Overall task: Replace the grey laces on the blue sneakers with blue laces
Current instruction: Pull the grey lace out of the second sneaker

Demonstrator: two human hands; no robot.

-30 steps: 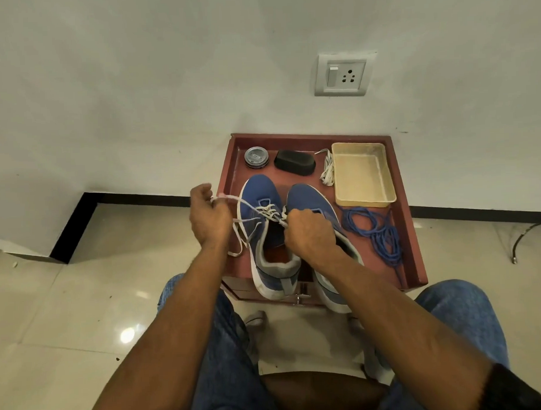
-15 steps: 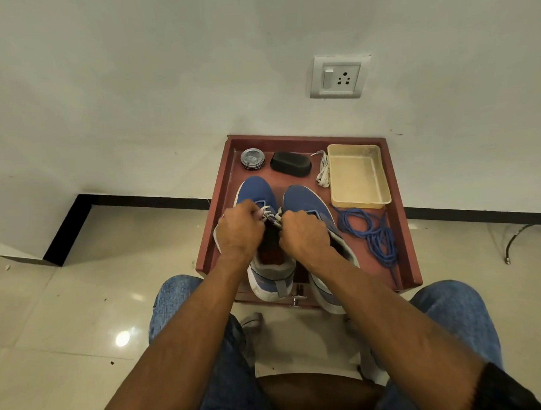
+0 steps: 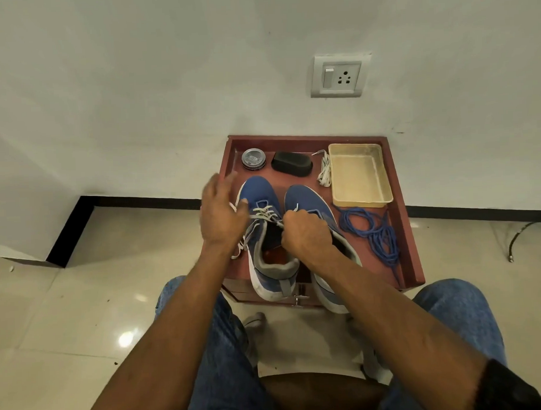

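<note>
- My left hand (image 3: 222,214) hovers over the left edge of the tray (image 3: 413,255), fingers spread and loose but motion-blurred. A grey lace (image 3: 265,215) runs under the palm; I cannot tell if the hand grips it.
- Round tin (image 3: 254,158) sits in the tray's far left corner, a black block (image 3: 291,163) just beside it.
- Left sneaker (image 3: 266,238) is on the tray, toe to the wall, heel hanging over the near edge. The grey lace is partly threaded through its far eyelets, loose ends trailing off its left side.
- My right hand (image 3: 305,234) is curled, pinching the grey lace at the left sneaker's tongue and resting over the right sneaker (image 3: 310,200).
- Right sneaker touches the left one, mostly hidden by my wrist.
- A bundled pale lace (image 3: 324,170) lies against the beige bin (image 3: 358,177) at far right.
- Blue laces (image 3: 373,232) lie in a loose heap just beside the right sneaker, in front of the bin.
</note>
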